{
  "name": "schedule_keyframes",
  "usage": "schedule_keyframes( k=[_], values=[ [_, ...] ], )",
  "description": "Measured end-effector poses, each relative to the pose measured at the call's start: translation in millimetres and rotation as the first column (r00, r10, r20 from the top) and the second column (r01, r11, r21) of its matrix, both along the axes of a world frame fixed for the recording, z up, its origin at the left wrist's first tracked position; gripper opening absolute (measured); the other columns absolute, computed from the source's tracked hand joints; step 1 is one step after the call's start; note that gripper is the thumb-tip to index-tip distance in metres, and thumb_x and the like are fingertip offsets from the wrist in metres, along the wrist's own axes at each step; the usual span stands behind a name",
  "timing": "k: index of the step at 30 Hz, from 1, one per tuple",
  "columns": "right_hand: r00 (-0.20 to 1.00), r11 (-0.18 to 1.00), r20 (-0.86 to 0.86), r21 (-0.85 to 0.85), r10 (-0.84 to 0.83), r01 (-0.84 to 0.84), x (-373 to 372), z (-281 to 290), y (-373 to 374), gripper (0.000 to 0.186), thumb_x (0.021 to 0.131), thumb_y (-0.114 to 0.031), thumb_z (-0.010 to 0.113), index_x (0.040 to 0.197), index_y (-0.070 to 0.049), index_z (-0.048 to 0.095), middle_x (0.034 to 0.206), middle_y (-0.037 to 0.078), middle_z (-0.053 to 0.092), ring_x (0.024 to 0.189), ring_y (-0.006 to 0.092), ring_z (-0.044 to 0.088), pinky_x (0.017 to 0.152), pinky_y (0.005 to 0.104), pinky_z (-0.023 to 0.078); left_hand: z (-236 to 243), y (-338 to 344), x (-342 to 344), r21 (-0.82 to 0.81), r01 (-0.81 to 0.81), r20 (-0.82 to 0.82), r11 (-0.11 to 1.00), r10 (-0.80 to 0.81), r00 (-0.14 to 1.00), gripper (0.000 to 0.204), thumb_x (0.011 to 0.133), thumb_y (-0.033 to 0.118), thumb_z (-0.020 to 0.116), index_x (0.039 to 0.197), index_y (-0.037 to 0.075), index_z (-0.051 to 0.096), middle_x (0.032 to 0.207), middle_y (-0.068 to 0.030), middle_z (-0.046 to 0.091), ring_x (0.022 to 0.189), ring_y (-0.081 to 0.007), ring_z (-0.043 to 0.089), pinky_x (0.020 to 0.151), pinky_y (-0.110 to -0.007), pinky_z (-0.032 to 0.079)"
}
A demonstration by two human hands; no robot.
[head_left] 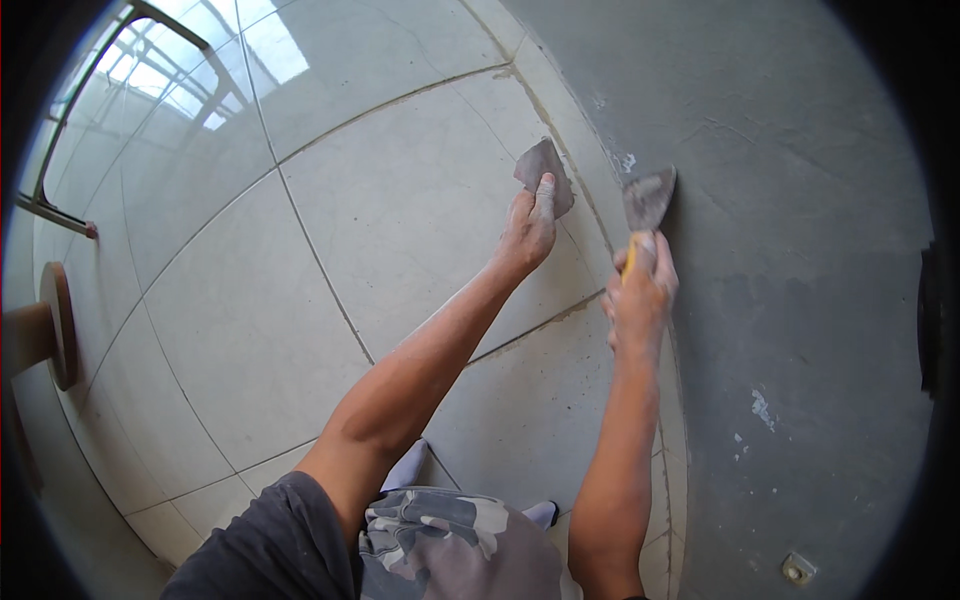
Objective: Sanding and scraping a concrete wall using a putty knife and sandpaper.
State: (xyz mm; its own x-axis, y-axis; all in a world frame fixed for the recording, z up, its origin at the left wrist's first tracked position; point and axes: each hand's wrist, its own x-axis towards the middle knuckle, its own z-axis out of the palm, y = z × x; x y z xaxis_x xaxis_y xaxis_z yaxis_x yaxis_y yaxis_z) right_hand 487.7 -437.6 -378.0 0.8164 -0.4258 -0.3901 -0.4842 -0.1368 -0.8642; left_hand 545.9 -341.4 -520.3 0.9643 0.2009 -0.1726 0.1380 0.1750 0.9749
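Observation:
My left hand (530, 225) grips a square grey blade or plate (532, 158) over the white floor tiles (390, 200), near their grout edge. To its right, my right hand (640, 295) is closed around the yellow handle of a putty knife (650, 190). The wide, smeared metal blade of the knife is over the grey surface (770, 180) just beside the tile border, close to a small white patch. Whether either tool touches the surface is hard to tell.
A metal frame (42, 200) stands at the upper left, and a round brown wooden piece (58, 325) at the left edge. My socked feet (405, 465) show below. A small metal fitting (798, 568) lies at the lower right, and a dark object (927, 320) at the right rim.

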Motion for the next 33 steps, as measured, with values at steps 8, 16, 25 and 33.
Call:
schedule_keyframes(
  k=[8,16,25,33],
  values=[
    [0.991,0.991,0.013,0.007,0.133,-0.134,52,-14,12,0.034,0.105,-0.036,0.039,0.117,-0.007,0.053,0.083,0.002,0.049,0.049,0.0076,0.039,0.040,0.0245,0.029,31,7,-1,0.007,0.004,-0.031,1.000,-0.004,1.000,0.064,0.105,0.046,0.037,0.089,-0.013,0.056,0.080,-0.0237,0.059,0.080,-0.0266,0.054,0.078,-0.043,0.044],
    [0.998,0.997,-0.002,-0.045,0.062,-0.062,27,-4,11,0.038,0.105,-0.036,0.039,0.130,-0.009,0.051,0.082,0.002,0.047,0.052,0.0077,0.038,0.041,0.0246,0.029,26,25,-1,0.100,-0.010,-0.117,0.995,0.022,0.993,0.063,0.105,0.046,0.037,0.088,-0.012,0.054,0.078,-0.0236,0.057,0.079,-0.0259,0.053,0.080,-0.043,0.044],
    [0.999,1.000,0.031,0.017,0.020,-0.020,16,-8,1,0.033,0.104,-0.038,0.042,0.111,-0.007,0.051,0.083,0.001,0.050,0.053,0.0067,0.038,0.040,0.0225,0.028,6,15,0,0.049,0.012,-0.005,0.999,-0.011,1.000,0.064,0.105,0.046,0.037,0.090,-0.014,0.058,0.075,-0.0237,0.058,0.076,-0.0253,0.052,0.076,-0.043,0.044],
    [0.999,0.998,0.015,-0.023,0.052,-0.052,13,-10,-6,0.034,0.104,-0.034,0.039,0.110,-0.005,0.055,0.081,0.003,0.051,0.054,0.0108,0.044,0.044,0.0292,0.035,21,19,-2,0.124,-0.021,-0.026,0.992,0.024,0.999,0.064,0.105,0.045,0.037,0.088,-0.014,0.058,0.075,-0.0243,0.059,0.075,-0.0251,0.052,0.075,-0.043,0.044]
  ],
)
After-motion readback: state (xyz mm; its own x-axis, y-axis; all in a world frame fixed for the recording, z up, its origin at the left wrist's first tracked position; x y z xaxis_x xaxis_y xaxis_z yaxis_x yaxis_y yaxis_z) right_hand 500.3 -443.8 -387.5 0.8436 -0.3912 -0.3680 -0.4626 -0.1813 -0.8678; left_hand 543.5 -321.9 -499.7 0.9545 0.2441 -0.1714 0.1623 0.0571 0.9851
